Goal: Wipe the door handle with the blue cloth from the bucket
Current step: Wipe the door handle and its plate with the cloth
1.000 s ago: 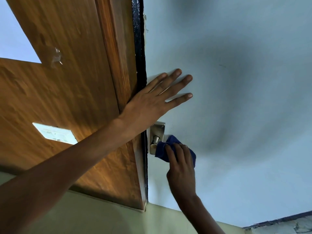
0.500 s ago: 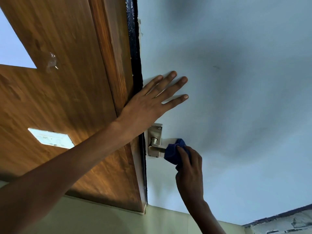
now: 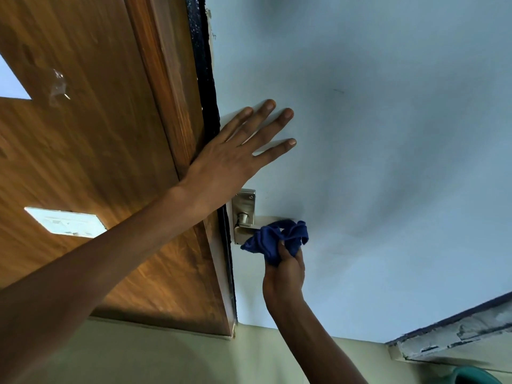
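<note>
Far left: wooden door frame panel (image 3: pixel 91 151), brown grain, with a white switch plate (image 3: pixel 65 224) set in it. A dark strip (image 3: pixel 203 79) runs along the frame's right edge, where it meets the pale blue door (image 3: pixel 374 134).

Left hand (image 3: pixel 230 162): palm flat, heel on the frame edge, fingers (image 3: pixel 266 126) spread wide and pressed against the door, holding nothing.

Just below that hand, near the door's left edge: door handle (image 3: pixel 243 220), a metal back plate with a lever running to the right. The lever's base is visible; its outer end is covered by the blue cloth (image 3: pixel 277 239).

Right hand (image 3: pixel 284 275): reaches up from below, fingers closed around the bunched cloth, pressing it onto the lever.

Lower right corner: a green rim (image 3: pixel 476 376), partly cut off; cannot tell what it belongs to.
</note>
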